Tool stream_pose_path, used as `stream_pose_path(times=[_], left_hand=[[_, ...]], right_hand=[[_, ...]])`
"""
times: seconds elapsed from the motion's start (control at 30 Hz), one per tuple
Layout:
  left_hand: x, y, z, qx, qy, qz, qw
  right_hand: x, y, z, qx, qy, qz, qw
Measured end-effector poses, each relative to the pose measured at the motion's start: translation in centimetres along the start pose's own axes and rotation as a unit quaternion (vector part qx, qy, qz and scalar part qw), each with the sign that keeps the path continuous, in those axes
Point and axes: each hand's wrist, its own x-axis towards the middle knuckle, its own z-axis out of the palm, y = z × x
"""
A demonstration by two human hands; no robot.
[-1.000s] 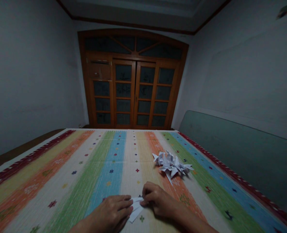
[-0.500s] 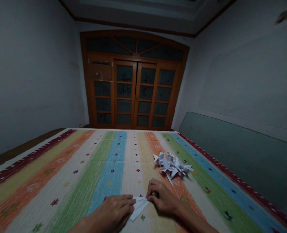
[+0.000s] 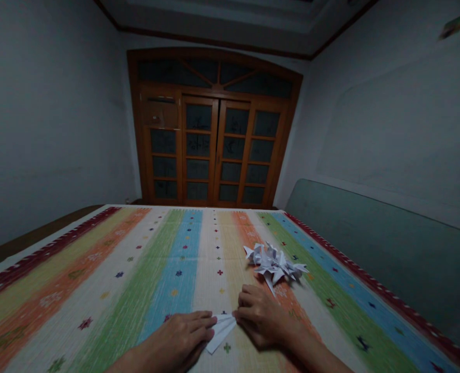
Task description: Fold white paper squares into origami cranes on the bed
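Note:
A folded white paper piece (image 3: 221, 331) lies on the striped woven cover (image 3: 98, 311), with one pointed end angled down to the left. My left hand (image 3: 175, 336) presses in from the left, its fingertips on the paper's left side. My right hand (image 3: 259, 316) meets the paper from the right, its fingertips curled against the right edge. Beyond my right hand, a small heap of folded paper shapes (image 3: 273, 264) rests on the orange and green stripes, apart from both hands.
The cover's red-patterned border (image 3: 373, 295) runs along the right side, next to a long grey-green panel (image 3: 377, 248). Wooden glazed double doors (image 3: 214, 145) stand at the far end of the room, between pale walls.
My right hand has shifted slightly left and closer to the paper. The folded paper's angle has changed a little, and the heap has stayed in place.

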Motion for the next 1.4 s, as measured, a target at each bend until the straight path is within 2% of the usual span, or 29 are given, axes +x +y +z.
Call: stream_pose_path(times=[0.17, 0.3, 0.43, 0.67, 0.77, 0.93, 1.13, 1.2, 1.27, 1.4], left_hand=[[-0.4, -0.4, 0.4, -0.003, 0.007, 0.008, 1.000], [-0.3, -0.2, 0.1, 0.004, 0.000, 0.015, 1.000], [-0.1, -0.1, -0.3, -0.012, 0.004, 0.019, 1.000], [-0.5, -0.3, -0.4, -0.026, 0.029, 0.030, 0.999], [-0.6, -0.2, -0.5, -0.028, 0.034, 0.023, 0.999], [-0.9, -0.5, -0.3, -0.024, 0.002, -0.001, 1.000], [-1.0, -0.9, 0.6, -0.037, 0.031, 0.000, 0.999], [-0.9, -0.9, 0.6, -0.034, 0.027, 0.005, 0.999], [-0.8, -0.9, 0.5, -0.036, 0.023, 0.005, 0.999], [-0.7, -0.8, 0.0, -0.056, 0.020, -0.004, 0.998]], right_hand=[[0.4, -1.3, 1.1, 0.046, 0.045, -0.006, 0.998], [0.6, -1.7, 1.4, 0.060, 0.034, -0.024, 0.997], [0.7, -1.2, 1.0, 0.006, 0.003, -0.040, 0.999], [0.4, 0.7, 1.6, -0.001, 0.045, -0.047, 0.998], [0.1, 1.3, 1.8, 0.014, 0.057, -0.039, 0.998], [-0.2, 1.9, 2.3, 0.034, 0.069, -0.023, 0.997], [-0.3, 1.3, 1.9, 0.060, 0.103, 0.020, 0.993], [-0.1, 0.4, 1.3, 0.102, 0.091, 0.031, 0.990], [0.1, -0.5, 0.8, 0.148, 0.048, 0.035, 0.987], [0.2, -1.3, 0.8, 0.146, 0.003, 0.039, 0.989]])
